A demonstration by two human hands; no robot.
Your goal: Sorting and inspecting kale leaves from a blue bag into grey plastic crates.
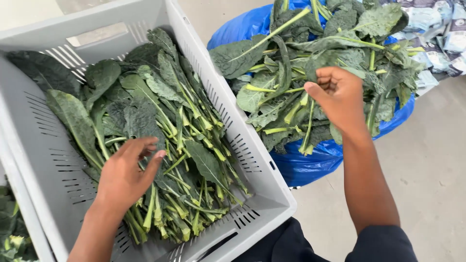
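Note:
A grey slotted plastic crate (252, 160) holds a layer of dark green leaves (160, 121) with their pale stems pointing toward me. My left hand (127, 172) rests flat on those leaves near the stem ends, fingers spread, holding nothing. To the right, a loose heap of the same leaves (301, 53) lies in a blue plastic bag (310, 165). My right hand (340, 97) reaches into that heap with its fingers curled around some leaf stalks.
A pile of printed packets (444, 39) lies at the top right. The floor (432, 160) is pale concrete. More green leaves (12, 228) show at the lower left, beside the crate. My dark clothing (291, 245) is at the bottom.

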